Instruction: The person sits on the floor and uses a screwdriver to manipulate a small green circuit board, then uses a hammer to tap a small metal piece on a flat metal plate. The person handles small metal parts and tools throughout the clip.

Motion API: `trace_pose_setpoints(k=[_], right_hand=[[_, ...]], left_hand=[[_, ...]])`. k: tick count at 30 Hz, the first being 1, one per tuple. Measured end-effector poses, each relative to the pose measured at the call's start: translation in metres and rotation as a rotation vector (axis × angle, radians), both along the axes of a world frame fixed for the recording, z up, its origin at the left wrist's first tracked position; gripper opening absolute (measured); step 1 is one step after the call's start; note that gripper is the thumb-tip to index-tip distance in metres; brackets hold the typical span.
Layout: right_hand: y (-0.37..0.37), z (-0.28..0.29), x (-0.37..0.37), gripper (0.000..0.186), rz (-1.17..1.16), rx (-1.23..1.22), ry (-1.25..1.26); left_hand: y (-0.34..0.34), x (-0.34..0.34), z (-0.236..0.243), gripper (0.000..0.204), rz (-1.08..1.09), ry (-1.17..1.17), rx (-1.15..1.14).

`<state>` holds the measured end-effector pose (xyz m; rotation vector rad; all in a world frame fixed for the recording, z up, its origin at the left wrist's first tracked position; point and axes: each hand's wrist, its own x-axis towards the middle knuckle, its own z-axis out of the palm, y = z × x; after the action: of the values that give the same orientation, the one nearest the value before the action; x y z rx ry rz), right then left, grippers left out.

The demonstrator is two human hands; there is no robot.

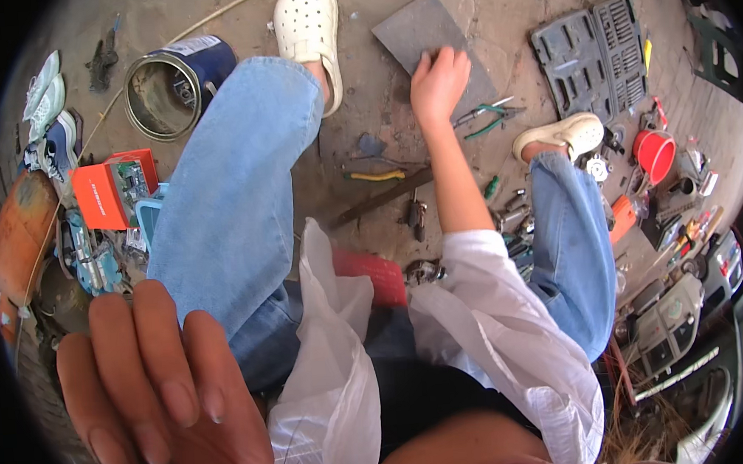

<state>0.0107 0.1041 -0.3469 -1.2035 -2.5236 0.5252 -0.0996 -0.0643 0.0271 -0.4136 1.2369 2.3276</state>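
Observation:
My left hand [165, 398] is raised close in the lower left, palm partly showing. Its fingers bend loosely with gaps between them, and nothing is in it. Out ahead, my right hand [442, 85] is over a dark flat sheet [427, 29] lying on the ground. Its fingers curl downward, so the fingertips and anything in them are hidden. Just beside that wrist are green-handled pliers [491, 120]. Nearer to me lie a tool with a yellow grip [375, 176] and a dark bar [382, 197]. A red object [370, 276] sits between my legs, partly covered by my shirt.
Left of my leg stand a blue tin [163, 96] and an orange box [101, 197], with shoes [45, 103] farther out. To the right are an open tool case [590, 57], a red cup [654, 157] and scattered metal parts. My clog-shod feet flank the work area.

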Motion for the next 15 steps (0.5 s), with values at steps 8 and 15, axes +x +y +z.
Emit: trace_pose_setpoints(k=[8,15], right_hand=[[-0.015,0.003,0.009,0.018,-0.049,-0.043,-0.053],[0.006,0.001,-0.015,0.018,-0.094,0.028,-0.053]], left_hand=[[0.002,-0.003,0.001,0.03,0.0,-0.021,0.031],[0.001,-0.004,-0.002,0.031,-0.032,-0.071,0.064]])
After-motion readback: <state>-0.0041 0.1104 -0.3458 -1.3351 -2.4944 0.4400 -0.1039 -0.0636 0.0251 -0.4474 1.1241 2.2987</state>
